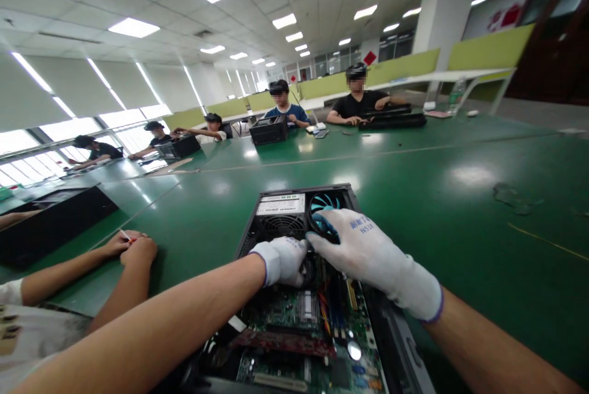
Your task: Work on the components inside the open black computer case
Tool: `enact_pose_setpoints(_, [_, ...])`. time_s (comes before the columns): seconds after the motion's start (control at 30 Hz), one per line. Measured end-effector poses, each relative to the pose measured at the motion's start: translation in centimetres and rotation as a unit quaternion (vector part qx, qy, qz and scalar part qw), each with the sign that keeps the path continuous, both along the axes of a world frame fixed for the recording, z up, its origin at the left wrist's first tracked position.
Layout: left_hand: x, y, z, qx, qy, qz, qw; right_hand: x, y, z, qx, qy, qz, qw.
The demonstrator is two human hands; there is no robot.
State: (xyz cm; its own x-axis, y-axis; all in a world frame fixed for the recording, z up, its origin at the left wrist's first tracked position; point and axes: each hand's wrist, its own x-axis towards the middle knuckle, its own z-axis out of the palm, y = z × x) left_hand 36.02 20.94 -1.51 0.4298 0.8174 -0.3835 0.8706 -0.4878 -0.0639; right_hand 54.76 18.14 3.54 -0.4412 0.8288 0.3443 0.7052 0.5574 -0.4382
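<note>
An open computer case [405, 332] lies on the table in front of me, its motherboard [289, 308] facing up. My right hand [363, 247], in a white glove, has its thumb and fingers closed around the lower rim of a black fan with blue blades [326, 202]. Beside it, my left hand [288, 259], gloved too, reaches in with curled fingers just below the power supply [281, 205]. What those fingers hold is hidden. Dark round parts sit right under the left fingertips. Coloured wires [324, 311] and a dark red card [285, 342] show nearer to me.
The green table [460, 197] extends far to both sides. At my left, another person's hands [135, 250] hold a small red and white item, near a black case [55, 222]. Across the table, several people work at cases [269, 130]. Thin wire [547, 240] lies at right.
</note>
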Motion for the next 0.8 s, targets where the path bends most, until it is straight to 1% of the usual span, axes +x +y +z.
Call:
enact_pose_setpoints(0.07, [0.0,-0.5,0.8,0.007,-0.008,0.007,1.000,0.5,-0.1,-0.3,0.019,0.034,-0.035,0.999])
enact_pose_setpoints(0.13, [-0.1,-1.2,1.7,0.023,-0.020,0.017,0.999,1.7,-0.5,-0.9,0.031,0.081,-0.097,0.991])
enact_pose_setpoints(0.17, [-0.2,-1.6,2.2,0.033,-0.029,0.023,0.999,2.4,-0.7,-1.3,0.023,0.110,-0.124,0.986])
enact_pose_setpoints(0.2, [-0.3,-2.0,2.7,0.043,-0.039,0.028,0.998,3.2,-1.0,-1.8,-0.003,0.139,-0.141,0.980])
enact_pose_setpoints(0.23, [-0.5,-2.4,3.2,0.052,-0.052,0.032,0.997,3.9,-1.4,-2.4,-0.050,0.169,-0.136,0.975])
enact_pose_setpoints(0.27, [-0.6,-2.9,3.7,0.058,-0.064,0.034,0.996,4.5,-1.7,-3.1,-0.108,0.202,-0.106,0.968])
enact_pose_setpoints(0.33, [-1.1,-4.2,4.9,0.067,-0.092,0.033,0.993,5.4,-2.3,-4.3,-0.212,0.279,-0.024,0.936])
enact_pose_setpoints(0.37, [-1.3,-5.0,5.4,0.073,-0.108,0.028,0.991,5.5,-2.5,-5.0,-0.241,0.316,0.002,0.918])
enact_pose_setpoints(0.4, [-1.6,-5.9,6.0,0.081,-0.124,0.020,0.989,5.5,-2.7,-5.5,-0.255,0.346,0.013,0.903])
enact_pose_setpoints(0.43, [-2.0,-6.9,6.6,0.091,-0.140,0.009,0.986,5.4,-2.7,-5.9,-0.257,0.367,0.010,0.894])
enact_pose_setpoints(0.5, [-2.8,-9.1,7.6,0.109,-0.173,-0.007,0.979,5.0,-2.6,-6.5,-0.254,0.382,-0.011,0.889])
enact_pose_setpoints(0.53, [-3.2,-10.3,7.9,0.114,-0.188,-0.003,0.975,4.6,-2.4,-6.6,-0.259,0.383,-0.016,0.887])
enact_pose_setpoints(0.6, [-4.1,-12.4,8.1,0.114,-0.207,0.018,0.972,3.8,-2.2,-6.3,-0.273,0.384,-0.004,0.882])
enact_pose_setpoints(0.63, [-4.6,-13.3,8.0,0.115,-0.207,0.027,0.971,3.2,-2.1,-6.0,-0.278,0.381,0.008,0.882])
enact_pose_setpoints(0.7, [-5.6,-14.7,7.2,0.121,-0.195,0.023,0.973,1.6,-1.9,-5.3,-0.270,0.366,0.036,0.890])
enact_pose_setpoints(0.77, [-6.6,-15.7,6.1,0.142,-0.179,0.006,0.974,-0.4,-1.7,-4.7,-0.246,0.339,0.055,0.906])
enact_pose_setpoints(0.8, [-7.1,-16.2,5.6,0.159,-0.173,0.008,0.972,-1.5,-1.4,-4.5,-0.229,0.323,0.061,0.916])
